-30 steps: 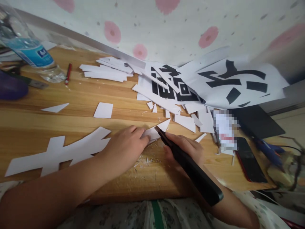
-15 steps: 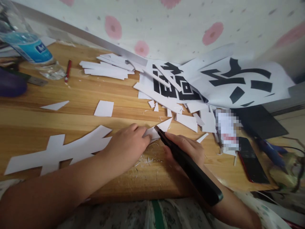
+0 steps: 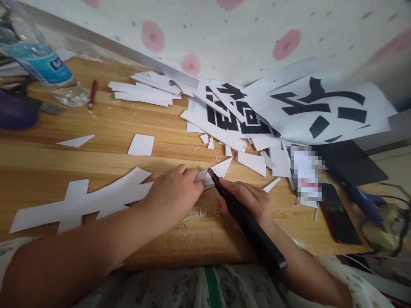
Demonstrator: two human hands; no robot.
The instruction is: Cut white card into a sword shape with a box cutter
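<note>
My right hand [image 3: 248, 197] is wrapped round a long black-handled cutting knife [image 3: 250, 231]. Its short tip lies against a small pointed piece of white foam board [image 3: 222, 167]. From the left, my left hand [image 3: 175, 190] grips that same piece, fingers bent over its near end and hiding part of it. Beneath my left forearm, partly covered, lies a larger white cut-out shape [image 3: 77, 199] with several arms. Fine white shavings [image 3: 201, 213] are scattered on the wood below the knife tip.
White offcuts [image 3: 252, 163] and stacked strips [image 3: 144, 93] lie farther back, beside printed sheets with black characters [image 3: 317, 105]. At the left are a water bottle [image 3: 48, 68] and a red pen [image 3: 93, 94]. A phone [image 3: 340, 218] and a blue glue gun [image 3: 366, 199] are at the right.
The handle's rear end has swung slightly left and my right hand has shifted a little with it. My left hand stays on the foam board piece.
</note>
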